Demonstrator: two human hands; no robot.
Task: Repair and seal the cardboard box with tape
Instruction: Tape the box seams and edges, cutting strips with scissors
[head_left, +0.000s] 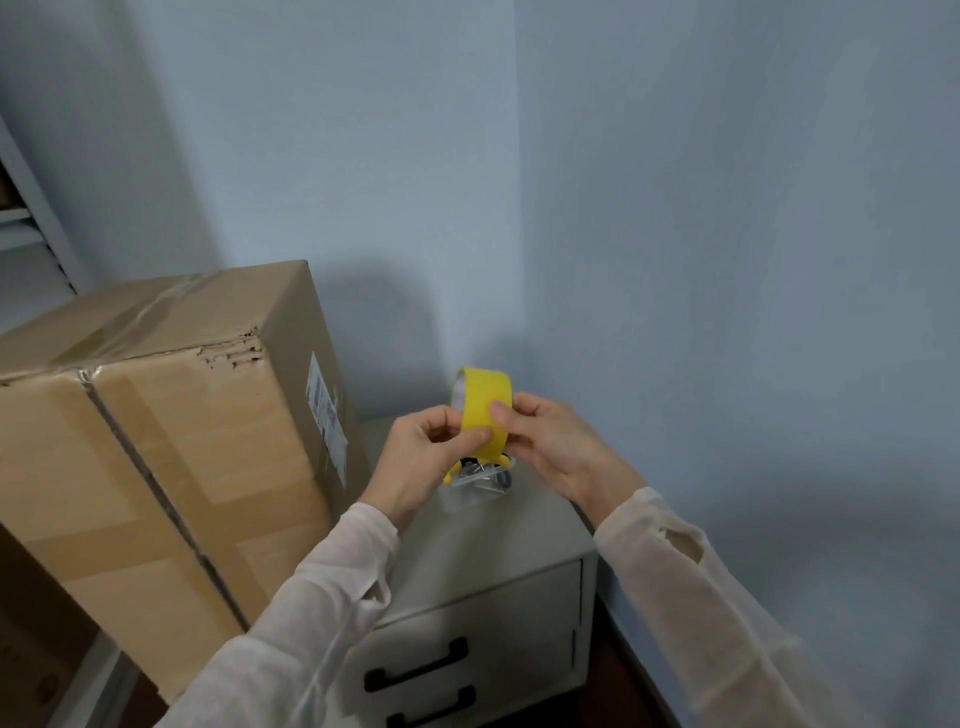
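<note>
Both hands grip a yellow tape roll, held on edge in the air above the top of a small grey cabinet. The left hand pinches the roll's lower near edge between thumb and curled fingers. The right hand holds the opposite side, its thumb pressed flat on the yellow outer face and its fingers curled behind. Pale knit sleeves cover both forearms.

Directly beneath the roll, a clear plastic container stands on the cabinet top, towards its rear. It holds a loose jumble of small metal pieces, with a yellow part showing at its left rim; the individual items are too small to identify.

The cardboard box stands immediately left of the cabinet and rises well above its top. Brown tape runs along the seam of its near face and over the top. The cardboard is torn along the upper edge near the corner. A white shipping label is on the side facing the cabinet.

The cabinet front carries two dark drawer handles. A pale blue wall rises behind and to the right of the cabinet.
</note>
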